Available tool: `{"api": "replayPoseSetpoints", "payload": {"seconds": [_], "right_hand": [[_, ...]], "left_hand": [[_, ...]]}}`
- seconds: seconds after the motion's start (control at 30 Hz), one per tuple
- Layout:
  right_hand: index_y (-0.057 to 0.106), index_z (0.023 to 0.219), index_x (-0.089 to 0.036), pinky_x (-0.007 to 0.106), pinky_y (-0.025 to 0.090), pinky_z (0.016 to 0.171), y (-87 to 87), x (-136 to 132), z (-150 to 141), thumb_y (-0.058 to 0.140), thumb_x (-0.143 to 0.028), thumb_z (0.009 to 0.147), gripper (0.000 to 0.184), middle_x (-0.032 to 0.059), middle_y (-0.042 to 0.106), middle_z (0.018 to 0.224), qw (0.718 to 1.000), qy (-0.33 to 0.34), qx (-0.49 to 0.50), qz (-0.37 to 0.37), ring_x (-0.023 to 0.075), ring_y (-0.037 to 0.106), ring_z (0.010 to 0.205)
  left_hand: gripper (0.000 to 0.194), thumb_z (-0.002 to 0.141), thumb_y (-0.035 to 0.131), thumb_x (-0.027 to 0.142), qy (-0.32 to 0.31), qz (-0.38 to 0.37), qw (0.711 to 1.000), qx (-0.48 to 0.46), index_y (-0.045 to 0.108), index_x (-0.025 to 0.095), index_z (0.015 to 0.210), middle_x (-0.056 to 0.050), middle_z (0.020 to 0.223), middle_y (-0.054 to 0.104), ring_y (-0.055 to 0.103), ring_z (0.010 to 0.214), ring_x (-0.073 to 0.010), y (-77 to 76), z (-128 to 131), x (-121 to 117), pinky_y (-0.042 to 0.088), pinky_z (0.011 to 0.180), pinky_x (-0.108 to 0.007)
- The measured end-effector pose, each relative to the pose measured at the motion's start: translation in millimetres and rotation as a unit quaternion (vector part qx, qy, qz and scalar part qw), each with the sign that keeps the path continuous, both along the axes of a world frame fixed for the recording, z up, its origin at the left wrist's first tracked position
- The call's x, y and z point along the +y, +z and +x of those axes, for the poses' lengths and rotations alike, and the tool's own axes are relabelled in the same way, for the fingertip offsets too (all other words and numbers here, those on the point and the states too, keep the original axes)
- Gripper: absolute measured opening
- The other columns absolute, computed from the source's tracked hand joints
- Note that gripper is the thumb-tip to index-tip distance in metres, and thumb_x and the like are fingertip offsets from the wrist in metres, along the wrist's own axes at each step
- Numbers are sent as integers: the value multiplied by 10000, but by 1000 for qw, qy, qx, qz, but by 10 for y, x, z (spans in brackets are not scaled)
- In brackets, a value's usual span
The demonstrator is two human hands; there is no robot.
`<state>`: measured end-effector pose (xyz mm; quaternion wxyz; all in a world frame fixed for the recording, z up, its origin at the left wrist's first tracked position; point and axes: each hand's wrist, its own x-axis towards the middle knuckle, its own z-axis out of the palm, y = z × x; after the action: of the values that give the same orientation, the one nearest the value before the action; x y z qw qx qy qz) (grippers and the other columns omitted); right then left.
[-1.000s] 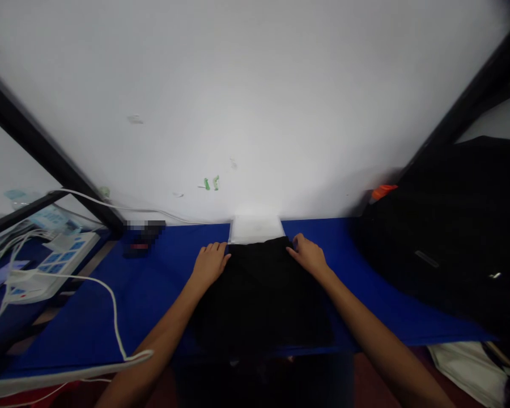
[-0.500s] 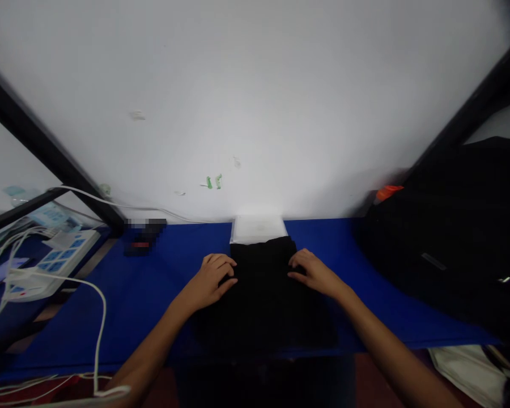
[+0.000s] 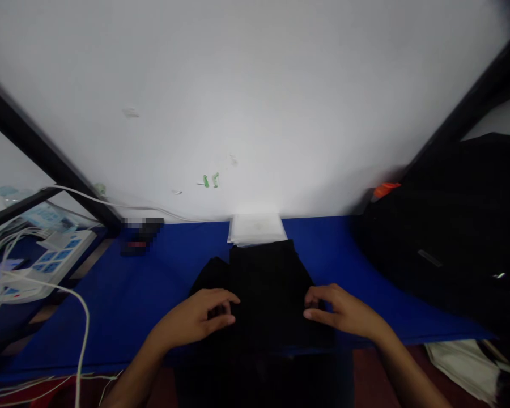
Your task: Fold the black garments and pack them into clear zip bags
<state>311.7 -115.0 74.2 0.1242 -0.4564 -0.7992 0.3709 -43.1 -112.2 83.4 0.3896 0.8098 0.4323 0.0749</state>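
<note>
A folded black garment lies on the blue-covered table, directly in front of me. A loose black bulge of cloth shows on its left side. My left hand is at the garment's left part, thumb and forefinger apart, the other fingers bent. My right hand is over the right edge, fingers slightly curled and apart from the thumb. No cloth shows pinched in either hand, though the dark fabric hides detail. Just beyond the garment's far edge lies a flat white, plastic-looking packet.
A white power strip with several cables stands at the left. A dark, partly blurred object lies near the wall. On the right sits a large black bag, an orange item behind it. White material shows below the table edge.
Both hands have moved back toward me along the garment's sides, the right one also outward. More of the far part and the left bulge of cloth now shows.
</note>
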Motion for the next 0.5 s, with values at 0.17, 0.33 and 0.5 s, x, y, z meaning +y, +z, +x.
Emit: {"api": "replayPoseSetpoints", "payload": {"seconds": [0.17,0.33,0.5], "right_hand": [[637,1180,-146,432,514,891,-87,-277,-534,505,-281,953,295,148,676,1140,975,-41,-139,166,287,639,1054],[429,1447,-95,500,373,1112,-564,-391,-830,500,-460,951,620,208,360,1524,967,-40,-162,195,352,302,1428],[257,1521,-73,508,284,1165,-919,-360,-670,384,-665,920,853,182,187,1588,957,-104,-174,209,321,169,1475]], "left_hand": [[532,936,524,490,30,190,980,52,435,311,1428,-74,1489,442,417,1356,-274,-340,49,-58,355,1117,-460],[820,885,504,637,78,271,949,139,182,275,1546,-114,1596,245,289,1440,-334,-779,135,-174,316,1126,-526],[822,885,462,671,157,301,922,185,154,296,1549,-90,1590,266,304,1438,-312,-971,53,-198,304,1125,-521]]}}
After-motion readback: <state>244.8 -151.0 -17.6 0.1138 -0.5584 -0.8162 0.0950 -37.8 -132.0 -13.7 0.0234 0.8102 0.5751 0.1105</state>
